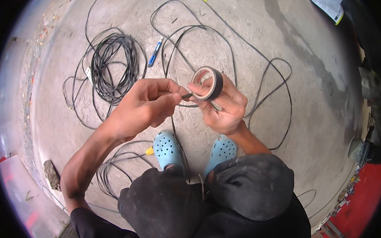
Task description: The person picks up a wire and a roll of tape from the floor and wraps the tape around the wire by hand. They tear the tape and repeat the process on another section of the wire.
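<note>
Between thumb and fingers, my left hand [149, 103] pinches a thin black cable [177, 138], which hangs down between my feet. My right hand [224, 104] holds a roll of black electrical tape [216, 84], with a finger through its cardboard core. Close to the roll, a short piece of the cable wrapped in black [187, 95] shows between my two hands. Whether the tape's loose end sticks to the cable is too small to tell.
A coil of black cable [95, 68] lies on the concrete floor at the left, beside a blue utility knife [155, 52]. More cable loops spread around. A yellow plug [149, 151] rests near my left light-blue clog [167, 149]. A stone [52, 175] lies far left.
</note>
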